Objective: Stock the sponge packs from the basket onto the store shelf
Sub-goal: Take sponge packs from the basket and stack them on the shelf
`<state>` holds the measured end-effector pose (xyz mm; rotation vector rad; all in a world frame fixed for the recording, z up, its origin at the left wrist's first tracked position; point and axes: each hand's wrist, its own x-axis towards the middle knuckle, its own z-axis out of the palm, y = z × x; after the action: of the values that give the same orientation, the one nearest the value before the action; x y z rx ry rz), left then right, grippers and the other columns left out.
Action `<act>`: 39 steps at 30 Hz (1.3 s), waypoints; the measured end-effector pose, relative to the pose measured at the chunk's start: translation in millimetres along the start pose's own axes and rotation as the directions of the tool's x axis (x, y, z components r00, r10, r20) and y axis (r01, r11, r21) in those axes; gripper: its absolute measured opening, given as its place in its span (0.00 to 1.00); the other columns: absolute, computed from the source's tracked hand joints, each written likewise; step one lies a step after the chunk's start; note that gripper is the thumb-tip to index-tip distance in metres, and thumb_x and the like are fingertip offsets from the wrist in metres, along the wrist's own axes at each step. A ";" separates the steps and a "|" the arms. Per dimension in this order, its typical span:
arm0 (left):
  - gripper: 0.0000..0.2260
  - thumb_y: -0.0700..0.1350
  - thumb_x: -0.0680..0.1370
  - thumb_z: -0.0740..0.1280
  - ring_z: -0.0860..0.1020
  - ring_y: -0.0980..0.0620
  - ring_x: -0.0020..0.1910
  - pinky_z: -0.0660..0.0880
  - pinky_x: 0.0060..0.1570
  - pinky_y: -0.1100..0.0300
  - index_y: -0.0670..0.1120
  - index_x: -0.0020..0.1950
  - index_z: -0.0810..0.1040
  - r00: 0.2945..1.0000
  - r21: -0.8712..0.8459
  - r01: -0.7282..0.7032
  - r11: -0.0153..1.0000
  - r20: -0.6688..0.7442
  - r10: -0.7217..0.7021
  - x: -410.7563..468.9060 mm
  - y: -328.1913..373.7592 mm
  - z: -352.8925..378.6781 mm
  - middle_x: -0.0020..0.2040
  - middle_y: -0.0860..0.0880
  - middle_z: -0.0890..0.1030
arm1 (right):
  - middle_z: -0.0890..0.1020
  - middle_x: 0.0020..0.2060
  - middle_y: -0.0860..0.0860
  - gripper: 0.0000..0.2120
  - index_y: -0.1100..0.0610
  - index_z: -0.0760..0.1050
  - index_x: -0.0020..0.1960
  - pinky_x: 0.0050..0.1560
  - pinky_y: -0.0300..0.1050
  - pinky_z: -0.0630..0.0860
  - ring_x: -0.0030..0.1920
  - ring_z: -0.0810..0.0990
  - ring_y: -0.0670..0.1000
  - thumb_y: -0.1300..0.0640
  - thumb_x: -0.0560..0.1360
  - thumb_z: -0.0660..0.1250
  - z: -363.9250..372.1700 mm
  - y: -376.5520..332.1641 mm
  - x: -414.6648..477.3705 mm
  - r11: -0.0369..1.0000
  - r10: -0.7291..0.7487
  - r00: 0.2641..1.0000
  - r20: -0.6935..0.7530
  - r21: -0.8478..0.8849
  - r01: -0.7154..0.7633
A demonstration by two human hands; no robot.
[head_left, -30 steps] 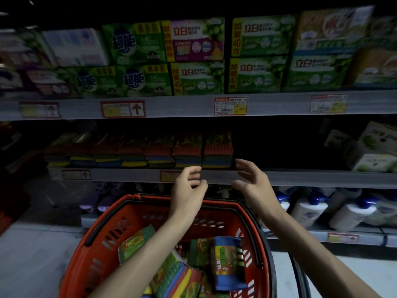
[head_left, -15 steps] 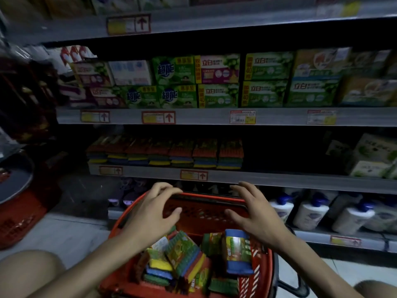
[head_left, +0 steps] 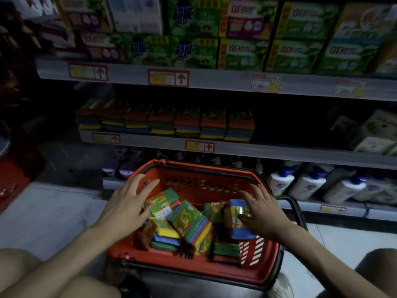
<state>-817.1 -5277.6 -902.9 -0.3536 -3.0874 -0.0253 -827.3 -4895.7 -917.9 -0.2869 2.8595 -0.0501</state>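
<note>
An orange basket (head_left: 202,179) on the floor holds several colourful sponge packs (head_left: 189,222). My left hand (head_left: 126,203) hovers over the basket's left side, fingers spread and straight, its fingertips near a green-edged pack (head_left: 163,201). My right hand (head_left: 261,209) is at the right side, fingers spread, thumb against an upright blue-edged pack (head_left: 238,222). A row of stacked sponge packs (head_left: 167,123) fills the left part of the middle shelf (head_left: 268,150); the shelf to their right is dark.
Boxed soap (head_left: 242,54) fills the upper shelf. White bottles with blue caps (head_left: 307,183) stand on the bottom shelf at right. White packets (head_left: 376,134) sit at the middle shelf's far right. A red crate (head_left: 12,175) stands left. My knees show at both lower corners.
Both hands have come down from the middle shelf's edge into the basket. The view has dropped and moved closer to the basket.
</note>
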 end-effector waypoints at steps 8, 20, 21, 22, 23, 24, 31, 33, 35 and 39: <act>0.42 0.47 0.62 0.83 0.68 0.34 0.69 0.78 0.48 0.33 0.44 0.74 0.74 0.988 0.083 0.134 0.988 0.068 -0.140 -28.1 -23.5 63.0 0.69 0.35 0.71 | 0.82 0.61 0.65 0.34 0.58 0.83 0.62 0.70 0.61 0.59 0.70 0.74 0.70 0.35 0.74 0.55 47.3 6.8 -7.4 0.980 0.011 0.999 -0.051 -0.199 -0.021; 0.35 0.45 0.65 0.80 0.69 0.33 0.65 0.76 0.47 0.34 0.43 0.71 0.76 0.950 0.107 0.296 0.949 0.066 -0.304 -9.1 0.9 61.0 0.68 0.35 0.72 | 0.77 0.70 0.63 0.31 0.53 0.83 0.61 0.76 0.57 0.51 0.77 0.66 0.65 0.35 0.64 0.72 57.7 11.1 -14.2 0.978 0.023 0.997 -0.071 -0.206 -0.038; 0.35 0.44 0.64 0.80 0.69 0.33 0.64 0.76 0.46 0.35 0.42 0.71 0.76 0.948 0.102 0.306 0.946 0.054 -0.313 -8.1 3.2 60.7 0.67 0.35 0.73 | 0.76 0.71 0.63 0.32 0.53 0.83 0.61 0.77 0.57 0.51 0.77 0.65 0.65 0.38 0.62 0.77 57.1 14.7 -15.1 0.977 0.013 0.997 -0.074 -0.212 -0.029; 0.35 0.43 0.64 0.80 0.70 0.33 0.62 0.77 0.45 0.36 0.41 0.70 0.77 0.949 0.094 0.310 0.946 0.037 -0.315 -7.4 6.5 60.6 0.65 0.35 0.74 | 0.75 0.71 0.63 0.33 0.54 0.83 0.62 0.77 0.57 0.50 0.77 0.65 0.65 0.41 0.60 0.79 56.1 20.8 -15.7 0.977 0.004 0.995 -0.096 -0.211 -0.025; 0.34 0.41 0.64 0.79 0.70 0.32 0.60 0.77 0.44 0.36 0.41 0.70 0.77 0.951 0.082 0.307 0.948 0.015 -0.309 -7.0 10.3 61.4 0.63 0.35 0.74 | 0.75 0.71 0.63 0.31 0.54 0.83 0.61 0.78 0.56 0.49 0.77 0.66 0.65 0.45 0.60 0.80 55.4 28.8 -16.4 0.975 -0.007 0.991 -0.133 -0.220 -0.023; 0.34 0.40 0.63 0.79 0.70 0.32 0.59 0.78 0.44 0.37 0.41 0.69 0.77 0.955 0.069 0.297 0.952 -0.008 -0.297 -6.9 14.3 62.3 0.62 0.35 0.74 | 0.76 0.71 0.63 0.29 0.55 0.84 0.60 0.79 0.54 0.48 0.77 0.67 0.64 0.48 0.61 0.79 55.0 37.6 -17.8 0.973 -0.015 0.986 -0.167 -0.228 -0.024; 0.37 0.37 0.70 0.72 0.68 0.32 0.63 0.78 0.54 0.39 0.45 0.78 0.65 0.947 -0.111 0.321 0.941 0.033 -0.319 9.3 53.4 63.2 0.70 0.36 0.66 | 0.74 0.72 0.65 0.31 0.57 0.83 0.62 0.78 0.56 0.53 0.78 0.65 0.65 0.54 0.59 0.82 62.7 92.1 -40.2 0.973 0.058 0.977 -0.203 -0.208 -0.101; 0.38 0.38 0.73 0.70 0.72 0.31 0.62 0.79 0.50 0.41 0.47 0.81 0.58 0.939 -0.170 0.341 0.925 0.094 -0.329 15.2 70.0 62.3 0.72 0.37 0.63 | 0.73 0.73 0.64 0.32 0.57 0.82 0.65 0.78 0.59 0.59 0.79 0.63 0.65 0.55 0.61 0.80 60.7 102.0 -49.2 0.974 0.098 0.973 -0.208 -0.182 -0.137; 0.39 0.39 0.75 0.69 0.75 0.32 0.59 0.79 0.46 0.43 0.47 0.82 0.54 0.952 -0.176 0.304 0.936 0.100 -0.291 20.1 85.9 62.7 0.71 0.37 0.63 | 0.73 0.73 0.63 0.32 0.57 0.81 0.65 0.78 0.61 0.60 0.79 0.63 0.65 0.55 0.62 0.80 61.3 112.9 -57.5 0.973 0.143 0.960 -0.240 -0.145 -0.181; 0.39 0.40 0.74 0.69 0.75 0.32 0.58 0.77 0.50 0.43 0.43 0.82 0.54 0.965 -0.104 0.255 0.961 0.087 -0.247 31.1 111.7 64.1 0.70 0.36 0.66 | 0.72 0.75 0.59 0.33 0.56 0.80 0.66 0.78 0.58 0.55 0.80 0.61 0.63 0.51 0.61 0.80 67.3 138.4 -67.5 0.968 0.199 0.945 -0.260 -0.097 -0.231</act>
<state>-824.1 -5160.5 -964.5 0.0385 -3.1895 -0.2010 -772.0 -4747.1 -973.7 0.0130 3.1312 0.1482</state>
